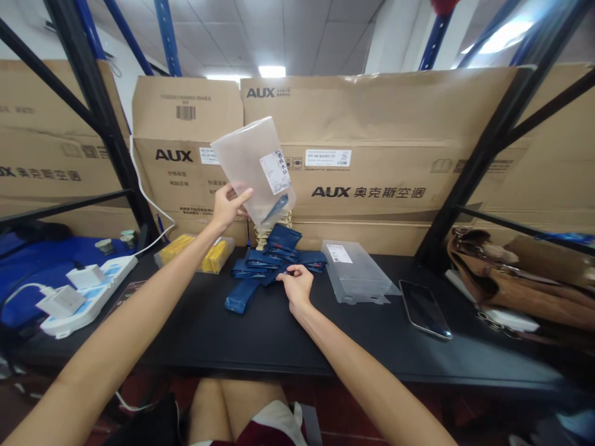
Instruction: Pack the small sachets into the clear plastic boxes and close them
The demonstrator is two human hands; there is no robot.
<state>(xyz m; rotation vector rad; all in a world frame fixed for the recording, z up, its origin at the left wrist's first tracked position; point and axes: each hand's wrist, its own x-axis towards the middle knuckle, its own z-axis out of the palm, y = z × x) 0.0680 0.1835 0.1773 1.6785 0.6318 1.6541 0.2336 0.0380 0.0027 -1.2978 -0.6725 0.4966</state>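
Raised over the table, my left hand [231, 205] grips the lower left edge of a frosted plastic box [246, 158] between thumb and fingers. The box is tilted and carries a white printed label; one dark blue piece shows through its lower end. Below it lies a loose pile of dark blue packets [283, 240], some stacked crosswise. My right hand [297, 285] is at the front of this pile, its thumb and forefinger closed on a blue packet. One blue packet [242, 296] lies apart at the pile's near left.
Right of the pile lie several flat frosted plastic boxes [356, 279], a phone [425, 310] and a brown bag [511, 279]. A clear box of yellow packets [216, 255] and a white power strip [109, 285] are on the left. Cardboard [372, 130] walls off the back.
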